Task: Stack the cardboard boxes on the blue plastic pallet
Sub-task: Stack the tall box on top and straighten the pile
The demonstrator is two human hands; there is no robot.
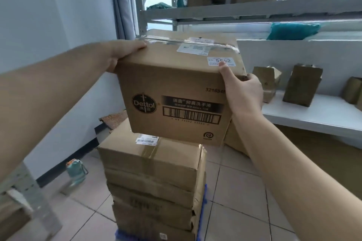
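I hold a brown Dettol cardboard box [176,88] in the air with both hands. My left hand [123,53] grips its top left edge. My right hand [241,92] clasps its right front corner, thumb on the top face. The box hangs just above a stack of several cardboard boxes [152,180], whose top box bears a white label. Under the stack, a strip of the blue plastic pallet [202,211] shows along the right side and at the bottom.
A grey metal shelving rack [254,9] with boxes stands behind. A white low shelf [317,115] at the right carries small brown parcels. A green water bottle [75,172] stands on the tiled floor at the left, by the wall. More cartons lie at bottom left.
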